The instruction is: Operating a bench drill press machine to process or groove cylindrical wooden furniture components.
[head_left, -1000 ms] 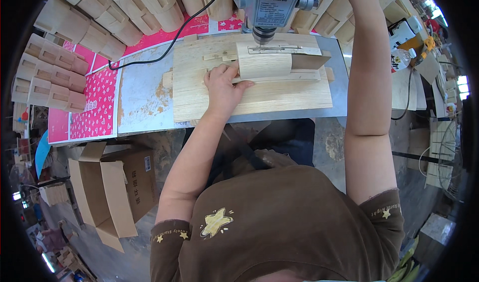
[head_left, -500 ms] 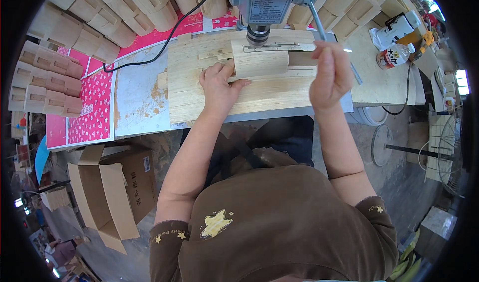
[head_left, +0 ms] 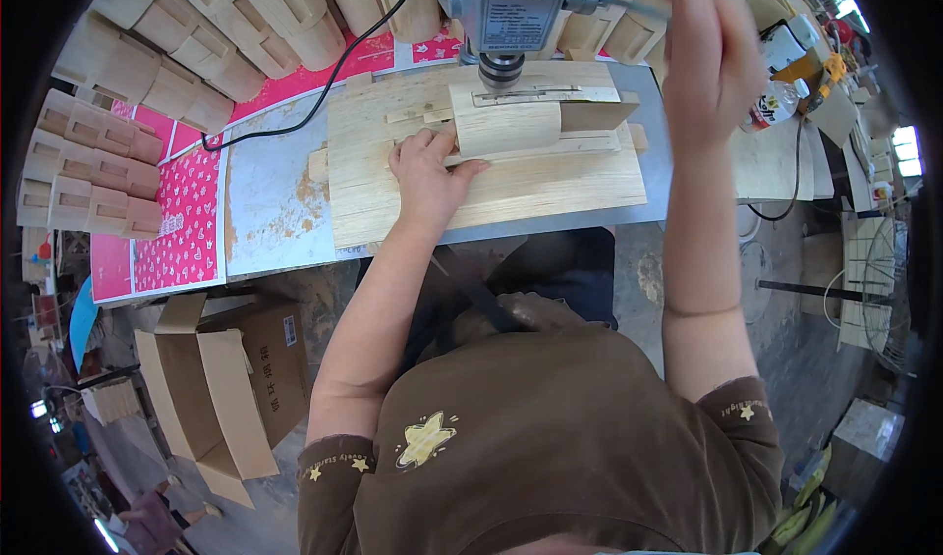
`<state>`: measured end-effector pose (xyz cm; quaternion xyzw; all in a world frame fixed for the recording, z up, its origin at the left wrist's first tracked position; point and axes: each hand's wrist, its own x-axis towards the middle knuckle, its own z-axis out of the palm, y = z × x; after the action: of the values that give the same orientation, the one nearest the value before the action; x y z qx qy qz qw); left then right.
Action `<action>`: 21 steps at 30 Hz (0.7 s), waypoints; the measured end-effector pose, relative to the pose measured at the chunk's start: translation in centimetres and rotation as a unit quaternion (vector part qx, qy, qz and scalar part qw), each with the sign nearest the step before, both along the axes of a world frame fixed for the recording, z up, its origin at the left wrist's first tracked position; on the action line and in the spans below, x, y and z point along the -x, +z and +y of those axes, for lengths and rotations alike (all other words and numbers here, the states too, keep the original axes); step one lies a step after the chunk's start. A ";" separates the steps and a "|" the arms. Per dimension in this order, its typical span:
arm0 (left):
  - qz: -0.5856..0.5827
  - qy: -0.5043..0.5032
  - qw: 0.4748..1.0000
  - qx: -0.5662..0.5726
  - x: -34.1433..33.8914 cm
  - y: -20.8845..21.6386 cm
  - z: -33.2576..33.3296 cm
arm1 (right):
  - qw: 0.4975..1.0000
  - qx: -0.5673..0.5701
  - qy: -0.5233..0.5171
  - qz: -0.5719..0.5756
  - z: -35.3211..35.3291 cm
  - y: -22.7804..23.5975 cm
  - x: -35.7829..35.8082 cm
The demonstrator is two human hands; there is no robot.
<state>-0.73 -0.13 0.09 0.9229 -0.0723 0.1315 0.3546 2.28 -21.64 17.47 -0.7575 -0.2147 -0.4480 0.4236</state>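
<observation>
A pale curved wooden piece (head_left: pixel 506 128) rests on a flat wooden board (head_left: pixel 550 187), between thin strips, under the chuck (head_left: pixel 501 70) of a small bench drill (head_left: pixel 521 15). My left hand (head_left: pixel 430 172) grips its left end, thumb stretched along the near strip; the fingertips are partly hidden. My right hand (head_left: pixel 712 59), raised at the right of the drill and smeared by motion, is closed around the end of the metal feed lever (head_left: pixel 634 5). The chuck is just above the piece's far edge, where a narrow slot runs; I cannot make out the bit.
Stacks of slotted wooden cylinders (head_left: pixel 98 147) line the table's left and back. A black cable (head_left: pixel 324 88) curves across the tabletop. To the right stands a plastic bottle (head_left: pixel 776 103). An open cardboard box (head_left: pixel 221 388) sits on the floor at the left.
My right hand has swung up and to the right, bringing the lever up with it. My left hand stays at the wooden piece's end.
</observation>
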 end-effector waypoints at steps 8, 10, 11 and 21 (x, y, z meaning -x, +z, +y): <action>0.034 -0.001 0.995 0.090 -0.3 1.2 -0.2 | 0.989 0.022 -0.047 0.137 2.1 6.3 -7.3; 0.025 -0.006 0.995 0.101 -0.5 1.0 -0.2 | 0.988 -0.007 -0.013 0.153 0.9 4.0 -6.4; 0.019 -0.017 0.994 0.107 -0.6 0.9 -0.1 | 0.986 -0.011 0.013 0.168 0.1 2.2 -5.6; 0.003 -0.052 0.983 0.174 0.9 1.4 3.2 | 0.919 0.339 -0.012 0.202 -4.3 -11.5 0.6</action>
<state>-1.64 3.05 1.47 0.8426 -0.0952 0.1205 0.5161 1.64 -25.93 5.99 -0.9328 -0.2544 -0.1906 0.1699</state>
